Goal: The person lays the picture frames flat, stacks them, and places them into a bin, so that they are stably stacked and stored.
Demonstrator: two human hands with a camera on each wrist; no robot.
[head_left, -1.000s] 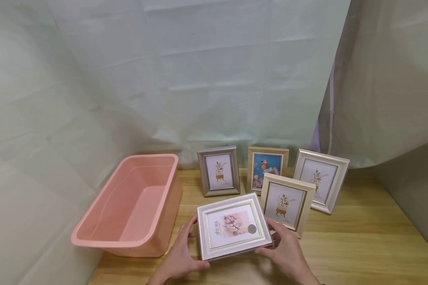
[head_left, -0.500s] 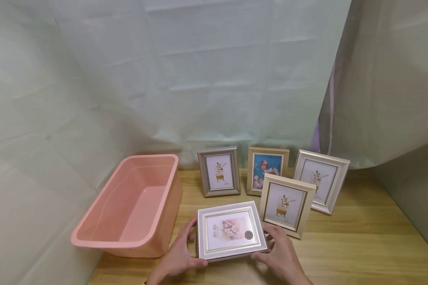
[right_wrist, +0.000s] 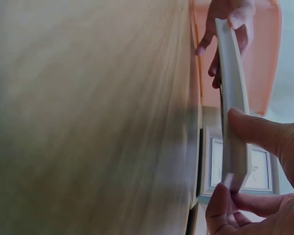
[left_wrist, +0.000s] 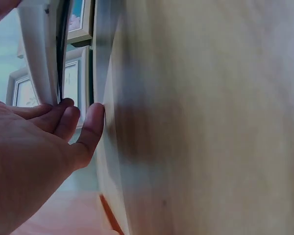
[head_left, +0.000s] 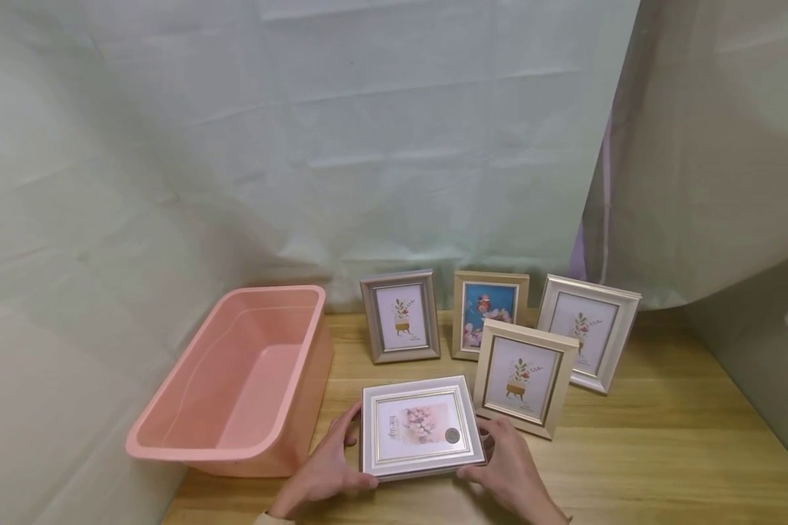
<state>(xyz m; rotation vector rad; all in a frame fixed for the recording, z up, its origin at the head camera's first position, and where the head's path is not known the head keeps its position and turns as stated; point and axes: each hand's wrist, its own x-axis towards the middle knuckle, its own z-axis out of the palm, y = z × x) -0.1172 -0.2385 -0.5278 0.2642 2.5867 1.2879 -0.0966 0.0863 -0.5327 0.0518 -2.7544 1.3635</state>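
Both hands hold a white frame [head_left: 422,429] with a pink flower picture, face up and turned sideways, above the wooden table. My left hand [head_left: 328,459] grips its left edge, thumb at the near corner. At the right edge, my right hand [head_left: 508,467] pinches the near corner between thumb and fingers. In the right wrist view, the frame [right_wrist: 233,93] shows edge-on, raised off the table, with my right hand [right_wrist: 269,171] around its near end. The left wrist view has my left hand [left_wrist: 39,147] with its fingertips at the frame [left_wrist: 41,54].
A pink tub [head_left: 302,386] stands left. Behind the held frame are a grey-brown frame [head_left: 373,321] and a gold frame [head_left: 458,313] with a blue picture. A cream frame [head_left: 528,334] stands close at right, a silver-white frame [head_left: 620,328] behind it. Pale cloth [head_left: 394,146] hangs behind.
The held frame has come lower and slightly left, and its tilt in the view has lessened. Both hands have moved with it, the right one leftward. The standing frames have kept their places.
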